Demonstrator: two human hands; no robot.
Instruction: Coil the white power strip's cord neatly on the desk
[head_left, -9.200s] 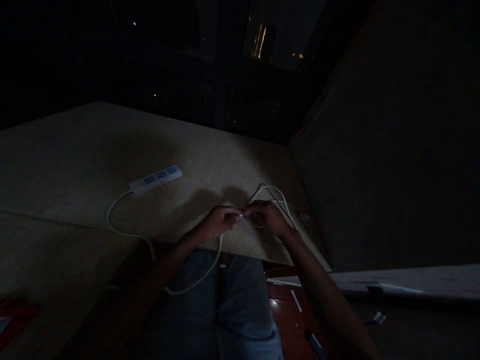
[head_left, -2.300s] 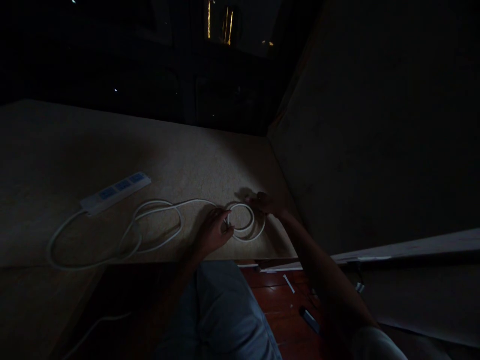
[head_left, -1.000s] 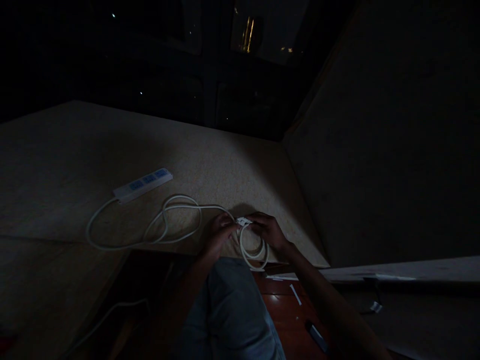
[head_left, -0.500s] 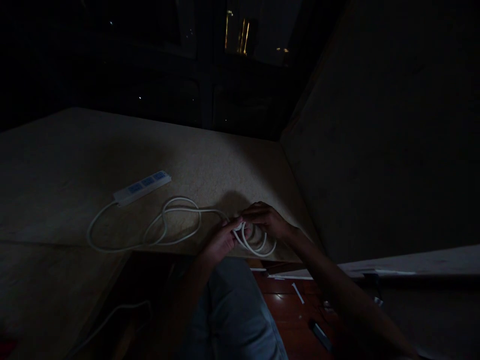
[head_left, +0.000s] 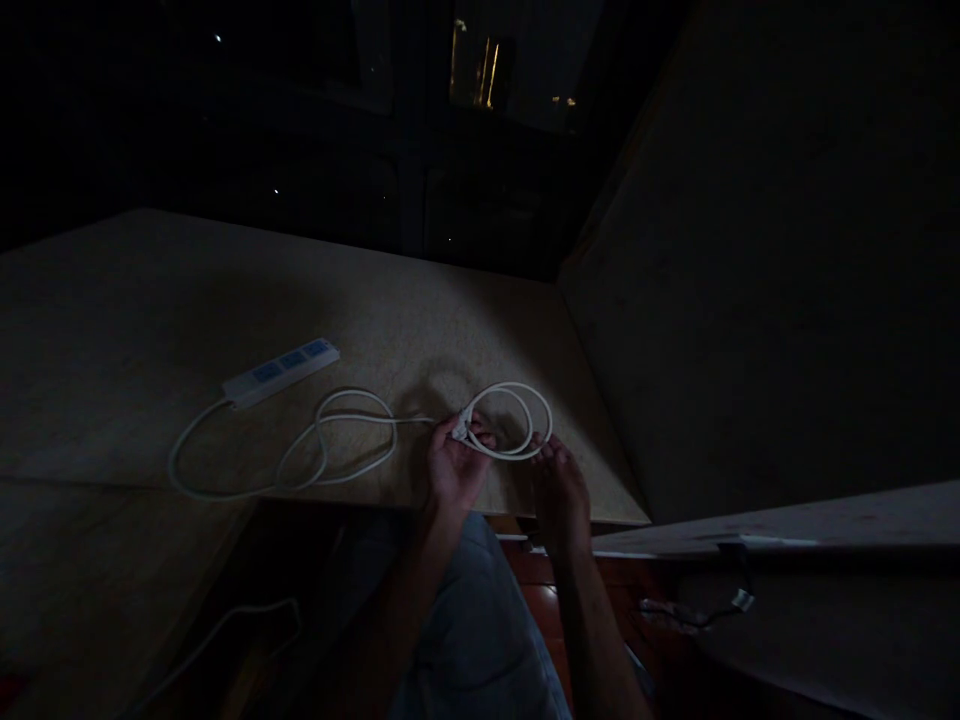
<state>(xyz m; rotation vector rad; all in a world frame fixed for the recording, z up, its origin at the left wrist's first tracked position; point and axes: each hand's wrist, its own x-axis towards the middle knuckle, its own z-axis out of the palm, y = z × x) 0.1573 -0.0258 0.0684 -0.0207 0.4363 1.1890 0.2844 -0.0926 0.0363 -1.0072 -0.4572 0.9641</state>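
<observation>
My left hand (head_left: 459,470), palm up, is closed around the whitish plug end (head_left: 463,424) of a power cord, its exact shape hard to make out in the dim light. From it, loops of the white cord (head_left: 551,410) stand out to the right. My right hand (head_left: 564,490) is at the lower right of these loops, fingers stretched toward them; the fingertips meet or nearly meet the cord. The rest of the cord lies in loose loops on the stone ledge (head_left: 420,300) and leads left to a white power strip (head_left: 282,372) with blue socket faces.
Dark windows stand behind the ledge, and a wall (head_left: 765,300) rises on the right. My legs (head_left: 472,620) are below its front edge. Another white cable (head_left: 225,625) hangs at lower left. A dark cord with a tag (head_left: 742,600) is low on the right.
My right hand has come away from my left and moved down to the right of the loops. The cord loops, which drooped below the hands, now stand up and spread wider.
</observation>
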